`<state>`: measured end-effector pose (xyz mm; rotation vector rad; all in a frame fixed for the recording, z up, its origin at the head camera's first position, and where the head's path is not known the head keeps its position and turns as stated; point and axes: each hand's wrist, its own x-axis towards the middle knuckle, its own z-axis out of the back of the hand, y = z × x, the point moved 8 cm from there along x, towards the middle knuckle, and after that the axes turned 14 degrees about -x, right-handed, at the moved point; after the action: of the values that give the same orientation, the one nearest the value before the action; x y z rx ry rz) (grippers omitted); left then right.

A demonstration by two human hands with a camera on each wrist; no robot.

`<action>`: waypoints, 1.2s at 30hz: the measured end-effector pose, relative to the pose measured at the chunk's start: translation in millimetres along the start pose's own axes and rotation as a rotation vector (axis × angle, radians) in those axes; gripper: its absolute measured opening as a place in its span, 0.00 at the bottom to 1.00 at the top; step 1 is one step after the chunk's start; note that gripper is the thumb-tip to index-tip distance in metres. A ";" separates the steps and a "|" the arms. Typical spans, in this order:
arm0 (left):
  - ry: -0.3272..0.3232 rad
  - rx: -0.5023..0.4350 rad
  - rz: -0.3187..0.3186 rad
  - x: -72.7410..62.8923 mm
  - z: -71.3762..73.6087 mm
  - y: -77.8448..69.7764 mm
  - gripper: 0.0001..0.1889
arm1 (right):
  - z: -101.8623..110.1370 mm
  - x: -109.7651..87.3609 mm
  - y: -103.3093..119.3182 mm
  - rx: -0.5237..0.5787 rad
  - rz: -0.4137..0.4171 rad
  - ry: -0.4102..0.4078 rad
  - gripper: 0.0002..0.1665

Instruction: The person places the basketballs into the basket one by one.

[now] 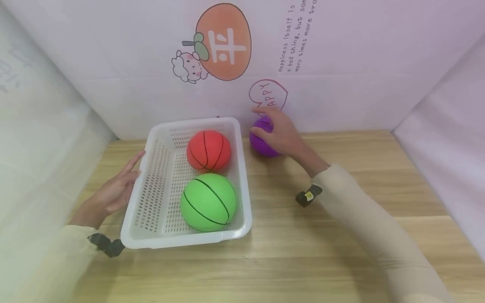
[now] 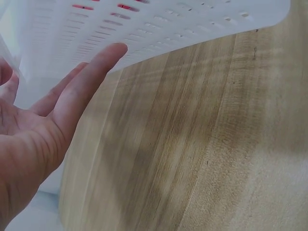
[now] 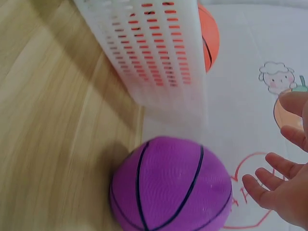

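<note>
A white plastic basket (image 1: 178,241) with slotted walls stands on the wooden table. Inside it lie a red ball (image 1: 208,149) at the back and a larger green ball (image 1: 208,204) in front, both marked with black basketball lines. My left hand (image 1: 118,190) is at the basket's left side, its fingers extended along the slotted outer wall (image 2: 159,21). To the right of the basket, by the back wall, a purple ball (image 3: 171,185) rests on the table. Over that ball is my right hand (image 1: 283,131), fingers spread; the right wrist view shows a gap between fingertips and ball.
White cloth with printed drawings and lettering hangs as a back wall (image 1: 144,54) right behind the basket. Similar cloth sides close in the wooden table (image 1: 288,252) at left and right. The basket's right wall is a short way from the purple ball.
</note>
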<state>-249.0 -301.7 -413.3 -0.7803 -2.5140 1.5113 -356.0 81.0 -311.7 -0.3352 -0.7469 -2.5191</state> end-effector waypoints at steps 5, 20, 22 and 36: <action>0.025 -0.014 0.005 0.4 -1.6 -0.6 0.32 | 9.9 -9.1 -12.0 0.016 -0.005 -0.027 0.31; 0.064 -0.023 -0.006 0.2 -2.6 0.7 0.33 | 21.6 -29.5 -36.5 0.032 -0.081 0.005 0.35; 0.060 -0.014 -0.001 0.0 -2.2 1.0 0.33 | 22.5 -31.0 -39.1 0.030 -0.083 0.004 0.35; 0.071 -0.037 0.009 0.4 -1.9 2.5 0.32 | 19.4 -39.7 -57.3 0.063 -0.151 0.058 0.43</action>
<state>-247.8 -299.1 -414.6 -0.8362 -2.4971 1.4178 -350.0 149.0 -335.5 -0.1897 -0.8559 -2.6269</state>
